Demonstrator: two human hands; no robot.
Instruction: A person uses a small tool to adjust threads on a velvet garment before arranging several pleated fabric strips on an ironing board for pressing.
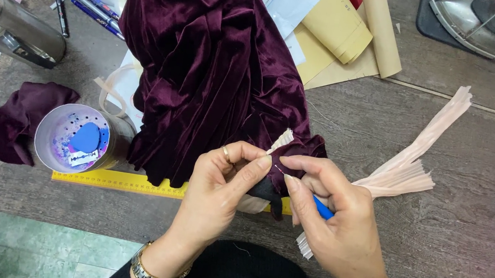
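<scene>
Left of my hands I see 1 round tin (pixel 80 139) on the yellow ruler (pixel 118 181). My left hand (pixel 219 190) pinches the burgundy velvet (pixel 218 65) edge; just right, my right hand (pixel 336 218) grips a blue-handled tool (pixel 323 209), pink pleated strip (pixel 412 165) beyond.

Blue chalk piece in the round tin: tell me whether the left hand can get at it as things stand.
Probably yes, once freed: the tin is open-topped, the blue chalk piece lies uncovered, but the left hand is pinching the velvet fabric.
</scene>
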